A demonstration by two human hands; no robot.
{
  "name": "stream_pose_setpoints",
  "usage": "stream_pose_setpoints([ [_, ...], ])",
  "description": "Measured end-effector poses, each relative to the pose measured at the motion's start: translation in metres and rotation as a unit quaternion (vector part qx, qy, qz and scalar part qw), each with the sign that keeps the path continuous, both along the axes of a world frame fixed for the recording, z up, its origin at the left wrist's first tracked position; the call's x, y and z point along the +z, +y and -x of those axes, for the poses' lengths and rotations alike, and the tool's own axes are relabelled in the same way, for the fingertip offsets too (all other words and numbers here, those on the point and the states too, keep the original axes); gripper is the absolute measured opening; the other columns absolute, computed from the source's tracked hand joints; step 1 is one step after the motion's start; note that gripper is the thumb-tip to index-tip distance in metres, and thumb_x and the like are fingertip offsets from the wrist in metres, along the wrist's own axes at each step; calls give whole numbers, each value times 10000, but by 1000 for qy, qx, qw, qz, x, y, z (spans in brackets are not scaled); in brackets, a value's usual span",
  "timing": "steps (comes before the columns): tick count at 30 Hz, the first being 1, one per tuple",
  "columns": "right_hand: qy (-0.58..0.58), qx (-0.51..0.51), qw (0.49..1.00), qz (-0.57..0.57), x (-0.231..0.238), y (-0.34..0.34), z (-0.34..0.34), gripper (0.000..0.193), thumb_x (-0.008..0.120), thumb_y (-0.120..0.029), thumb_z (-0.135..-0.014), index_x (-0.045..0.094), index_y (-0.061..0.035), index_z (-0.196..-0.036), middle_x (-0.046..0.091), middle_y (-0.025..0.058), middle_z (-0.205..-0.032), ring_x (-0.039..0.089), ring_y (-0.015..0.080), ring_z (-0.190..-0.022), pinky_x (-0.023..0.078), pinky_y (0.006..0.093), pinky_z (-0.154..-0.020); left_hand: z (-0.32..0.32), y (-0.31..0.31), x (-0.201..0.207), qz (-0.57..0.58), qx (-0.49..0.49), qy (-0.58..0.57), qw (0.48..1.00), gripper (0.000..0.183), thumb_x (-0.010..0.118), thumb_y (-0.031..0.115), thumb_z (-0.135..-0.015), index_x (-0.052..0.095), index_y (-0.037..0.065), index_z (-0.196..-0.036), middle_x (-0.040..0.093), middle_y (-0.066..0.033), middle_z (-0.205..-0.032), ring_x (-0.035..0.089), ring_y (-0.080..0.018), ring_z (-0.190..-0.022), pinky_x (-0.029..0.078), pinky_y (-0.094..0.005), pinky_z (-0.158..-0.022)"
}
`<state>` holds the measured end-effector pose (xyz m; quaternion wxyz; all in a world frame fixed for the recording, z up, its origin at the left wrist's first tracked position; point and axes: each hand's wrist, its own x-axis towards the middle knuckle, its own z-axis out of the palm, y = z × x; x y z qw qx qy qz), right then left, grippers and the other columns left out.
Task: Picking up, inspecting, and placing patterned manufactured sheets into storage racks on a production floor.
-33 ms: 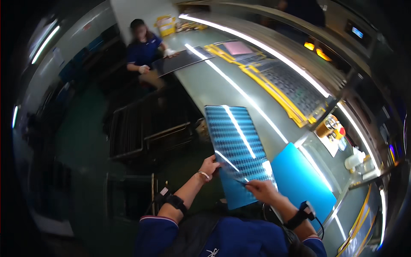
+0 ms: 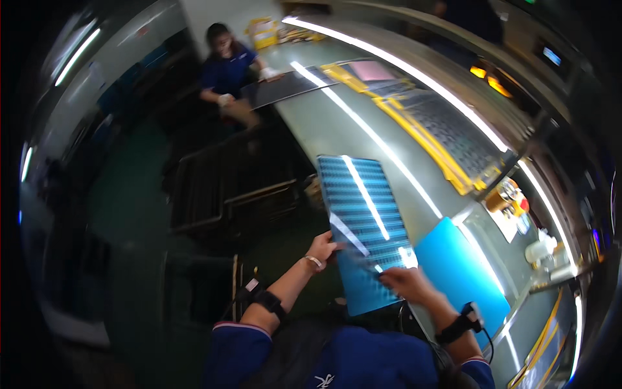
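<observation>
A glossy blue sheet printed with rows of dark marks (image 2: 369,207) lies at the edge of the bench in front of me. Its near part is lifted and folded back as a clear film (image 2: 350,235), baring a plain blue surface (image 2: 363,292) beneath. My left hand (image 2: 322,249) is closed on the left edge, fingers pinching it. With the fingertips of my right hand (image 2: 408,284), I pinch the lifted film near its lower right corner. Beside that hand lies a plain blue sheet (image 2: 463,266) with rounded corners.
Yellow-edged patterned panels (image 2: 440,129) lie farther along the bench (image 2: 311,123). A co-worker (image 2: 227,71) handles a dark panel (image 2: 285,89) at the far end. A white bottle (image 2: 539,249) and a brown tape roll (image 2: 500,196) stand right. Dark racks (image 2: 227,194) stand left.
The film's near part is folded back farther, showing a wider bright flap. My right hand has moved slightly right. The whole view has shifted a little.
</observation>
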<state>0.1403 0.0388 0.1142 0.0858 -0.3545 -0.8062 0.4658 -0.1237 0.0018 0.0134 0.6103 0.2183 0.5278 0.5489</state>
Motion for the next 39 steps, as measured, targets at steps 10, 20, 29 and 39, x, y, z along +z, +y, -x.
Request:
stream_pose_setpoints([
  [10, 331, -435, 824, 149, -133, 187, -188, 284, 576, -204, -917, 556, 14, -1098, 633, 130, -1005, 622, 200, -804, 538, 292, -698, 41, -176, 47, -14, 250, -17, 968, 257, 672, 49, -776, 613, 35, -1026, 663, -62, -900, 658, -146, -767, 578, -318, -613],
  [20, 314, -476, 809, 143, -152, 157, -170, 260, 588, -152, -902, 534, 31, -1079, 635, 150, -969, 632, 221, -818, 565, 312, -675, 181, -371, 52, 115, 645, 351, 669, 150, 571, -28, -741, 588, 27, -880, 595, -55, -660, 620, -160, -593, 539, -312, -504],
  [29, 280, -514, 791, 179, -168, 142, -178, 163, 562, -166, -910, 569, -7, -946, 633, 102, -830, 637, 192, -713, 572, 315, -648, 294, -443, -42, 268, 701, 408, 520, 264, 509, -51, -684, 604, 64, -902, 583, -79, -608, 572, -211, -496, 459, -365, -445],
  [39, 210, -559, 778, 192, -158, 138, -151, 175, 544, -186, -918, 572, -16, -952, 635, 100, -839, 633, 190, -724, 565, 314, -643, 339, -410, -87, 358, 636, 369, 575, 548, 530, -34, -668, 574, 88, -1200, 639, -141, -767, 636, -282, -726, 484, -370, -698],
])
